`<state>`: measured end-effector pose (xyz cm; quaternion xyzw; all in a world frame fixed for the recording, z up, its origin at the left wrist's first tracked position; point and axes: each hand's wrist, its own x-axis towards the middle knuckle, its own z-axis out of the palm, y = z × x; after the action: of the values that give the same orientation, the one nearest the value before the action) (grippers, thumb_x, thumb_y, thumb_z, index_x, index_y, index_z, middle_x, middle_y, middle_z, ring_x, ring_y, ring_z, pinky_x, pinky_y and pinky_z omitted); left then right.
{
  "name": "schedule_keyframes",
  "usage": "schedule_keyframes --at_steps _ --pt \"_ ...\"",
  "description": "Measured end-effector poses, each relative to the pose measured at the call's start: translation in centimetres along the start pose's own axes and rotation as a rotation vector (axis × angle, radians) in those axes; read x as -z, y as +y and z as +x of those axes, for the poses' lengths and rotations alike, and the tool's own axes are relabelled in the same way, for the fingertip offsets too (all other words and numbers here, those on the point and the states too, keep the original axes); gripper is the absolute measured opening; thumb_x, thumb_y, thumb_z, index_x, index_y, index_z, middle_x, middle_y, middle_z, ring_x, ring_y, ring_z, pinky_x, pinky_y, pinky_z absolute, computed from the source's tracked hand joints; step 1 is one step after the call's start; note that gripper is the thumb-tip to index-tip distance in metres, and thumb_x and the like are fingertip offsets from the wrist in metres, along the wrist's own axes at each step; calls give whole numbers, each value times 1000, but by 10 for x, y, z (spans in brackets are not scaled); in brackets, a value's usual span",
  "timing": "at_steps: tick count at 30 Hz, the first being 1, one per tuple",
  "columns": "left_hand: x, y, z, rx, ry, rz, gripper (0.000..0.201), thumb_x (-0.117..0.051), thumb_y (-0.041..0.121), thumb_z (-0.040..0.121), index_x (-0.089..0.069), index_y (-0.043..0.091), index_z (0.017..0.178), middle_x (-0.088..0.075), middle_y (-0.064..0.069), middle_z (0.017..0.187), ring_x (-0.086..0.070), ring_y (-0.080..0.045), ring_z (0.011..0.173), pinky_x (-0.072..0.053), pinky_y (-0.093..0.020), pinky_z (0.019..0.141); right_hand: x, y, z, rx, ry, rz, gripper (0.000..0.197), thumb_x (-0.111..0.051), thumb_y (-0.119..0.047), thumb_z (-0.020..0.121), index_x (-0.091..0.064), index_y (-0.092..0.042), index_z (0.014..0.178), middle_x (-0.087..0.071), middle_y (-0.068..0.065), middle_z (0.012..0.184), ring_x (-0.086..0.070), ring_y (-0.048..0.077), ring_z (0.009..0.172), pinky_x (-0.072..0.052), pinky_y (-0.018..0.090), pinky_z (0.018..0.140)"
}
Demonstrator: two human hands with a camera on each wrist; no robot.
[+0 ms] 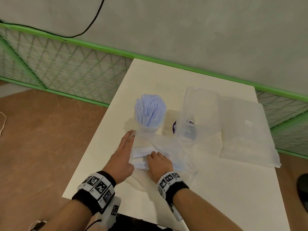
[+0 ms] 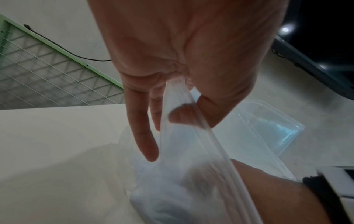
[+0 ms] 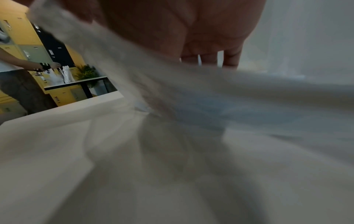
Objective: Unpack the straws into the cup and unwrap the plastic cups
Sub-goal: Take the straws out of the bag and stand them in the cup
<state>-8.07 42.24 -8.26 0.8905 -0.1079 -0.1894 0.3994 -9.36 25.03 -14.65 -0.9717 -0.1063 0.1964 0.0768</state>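
- Low in the centre of the head view, my right hand (image 1: 159,161) is inside the bag (image 1: 168,147). I cannot tell if its fingers have closed on the straws (image 1: 141,152) there, because the wrist view is blurred.
- Just to the left, my left hand (image 1: 122,157) pinches the bag's rim.
- A few straws are left in the one bag; I cannot count them.
- Above it, in mid-frame, one cup (image 1: 149,125) already holds a thick bundle, so I judge this part is almost done.
- At the right, one clear box (image 1: 200,105) and one wrapped pack (image 1: 248,130), probably the cups, not yet opened.
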Motion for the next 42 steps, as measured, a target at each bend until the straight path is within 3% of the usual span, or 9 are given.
schedule_keyframes --at_steps 11,17,19,21,23,26,28,38,42 --pt "-6 -7 -4 -75 55 21 108 -48 -12 65 -8 30 155 4 22 161 -31 -12 143 -43 -21 96 -1 0 0 67 -31 -66 34 -50 -20 94 -49 -13 127 -57 10 126 -51 30 120 -40 39 100" --pt "-1 -7 0 -128 55 45 108 -47 -13 66 -3 33 152 6 23 160 -5 8 146 -39 -20 105 10 -2 -4 7 25 151 38 -51 -32 91 -44 -15 124 -61 7 113 -58 29 106 -47 36 83" --pt "1 -6 0 -119 54 45 106 -47 -13 67 -4 31 153 6 22 160 -2 10 144 -37 -20 106 14 -1 -5 -14 48 266 24 -52 -30 90 -47 -17 110 -63 5 105 -61 28 98 -47 35 83" --pt "2 -6 0 -110 51 40 105 -47 -14 67 -6 28 154 5 20 161 -3 7 145 -37 -22 108 19 1 -8 4 91 430 11 -53 -27 91 -44 -22 86 -57 -2 86 -58 23 83 -43 30 76" --pt "3 -6 1 -105 45 33 105 -48 -15 67 -8 26 155 5 19 162 -7 1 148 -41 -26 107 26 -1 -17 74 207 563 26 -57 -26 92 -40 -26 73 -45 -10 72 -48 15 70 -35 26 65" --pt "4 -6 1 -85 36 24 107 -49 -15 67 -7 26 156 6 20 161 -13 -3 148 -43 -29 107 43 -8 -32 150 474 795 26 -61 -36 89 -49 -22 71 -52 -6 73 -52 14 69 -42 28 65" --pt "4 -4 1 -78 31 25 108 -50 -15 68 -5 28 156 7 21 161 -15 -3 148 -44 -30 106 48 -9 -35 78 529 950 21 -66 -39 84 -55 -22 77 -61 -3 80 -61 20 79 -49 32 72" --pt "1 2 2 -38 -29 10 110 -49 -15 68 -4 33 156 11 29 158 -41 -12 136 -52 -36 95 51 23 -46 -261 269 772 31 -67 -35 75 -54 -14 58 -56 -3 56 -54 14 53 -51 34 58" --pt "2 5 4 -39 -38 18 110 -49 -15 69 -3 34 156 10 28 158 -41 -12 135 -52 -36 94 66 23 -44 -247 326 678 38 -64 -37 78 -43 -15 55 -46 -3 48 -45 15 47 -43 35 51"
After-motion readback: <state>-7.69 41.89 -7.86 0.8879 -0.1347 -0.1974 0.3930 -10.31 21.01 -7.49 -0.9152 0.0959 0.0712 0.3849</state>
